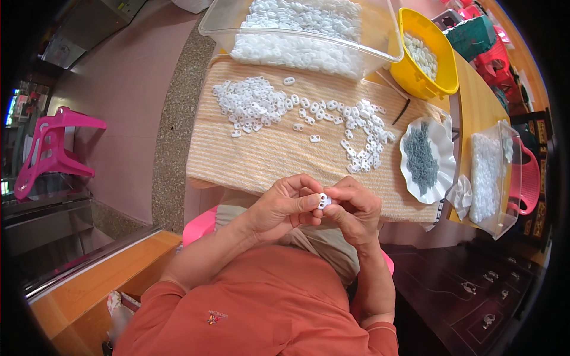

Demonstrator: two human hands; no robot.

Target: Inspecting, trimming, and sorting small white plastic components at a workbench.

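Between both hands, over my lap by the table's near edge, is a small white plastic piece (324, 202) with two holes in its face. My left hand (291, 204) pinches it from the left with thumb and fingers. From the right, my right hand (354, 207) closes its thumb and fingertips on the same piece; whether a second small part is in those fingertips I cannot tell. Beyond my hands a dense pile of white two-hole pieces (249, 102) lies on the striped cloth (267, 157). A looser scatter of them (365, 130) spreads to the right.
A clear plastic bin (222, 29) of white pieces stands at the back. Beside it is a yellow basin (446, 56) with white parts. A wavy-rimmed white plate (446, 148) holds small grey parts (421, 157). Another clear box (504, 204) stands far right; a pink stool (56, 142) is left.
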